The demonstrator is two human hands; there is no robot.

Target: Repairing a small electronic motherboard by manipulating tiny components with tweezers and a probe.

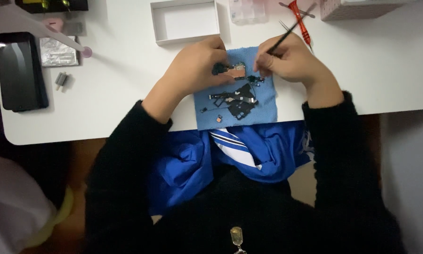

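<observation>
head view, looking down on a white table (385, 80) with a rounded corner. landmark: a square of soft, nubby blue cloth (263, 101) laid at the table's near edge. on the cloth lie a small copper-toned circuit board (239, 71), rectangular and flat, and below it a scatter of thin black parts (239, 101), angular and ribbon-like, with a few tiny loose pieces toward the cloth's lower left.

left hand (197, 68): curled, fingertips pressed down at the cloth's upper left, beside the circuit board, touching it or the dark piece next to it; which one cannot be told.

right hand (291, 61): closed in a pen-like pinch around slim black tweezers (286, 35), whose tips point down at the cloth's upper right, just beside the board.

beyond the cloth: a shallow white cardboard box lid (185, 21), open side up; a red-handled screwdriver (301, 21), right of the lid. far left of the cloth: a glossy black phone (20, 70), a crinkled silver foil pack (58, 51), a small grey block (60, 81). both sleeves are black; a blue garment hangs below the cloth.
</observation>
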